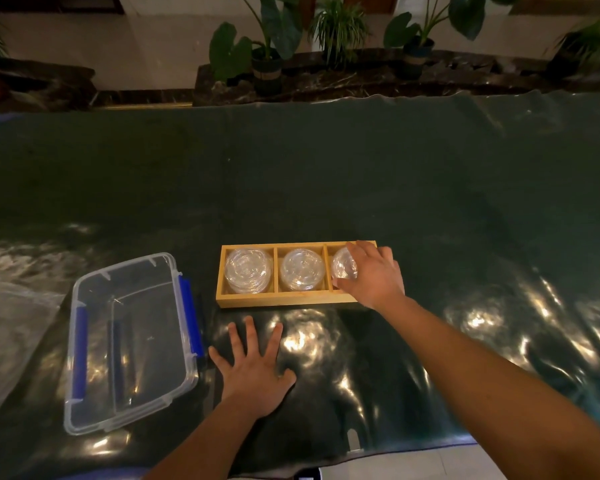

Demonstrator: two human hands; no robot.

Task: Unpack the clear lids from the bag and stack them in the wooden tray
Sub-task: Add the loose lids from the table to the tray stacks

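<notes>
A wooden tray [284,301] with three compartments lies on the dark table. Its left compartment holds a stack of clear lids [247,270], and the middle one holds another stack [301,270]. In the right compartment sits a third stack of clear lids [343,268], and my right hand [373,271] curls around it, fingers on its far and near edges. My left hand [253,365] rests flat on the table in front of the tray, fingers spread, holding nothing. A crumpled clear plastic bag [11,327] lies at the far left.
A clear plastic storage box [132,341] with blue latches sits left of the tray. The table is covered by a shiny dark sheet [326,185]. Potted plants [267,57] stand on a ledge beyond the far edge.
</notes>
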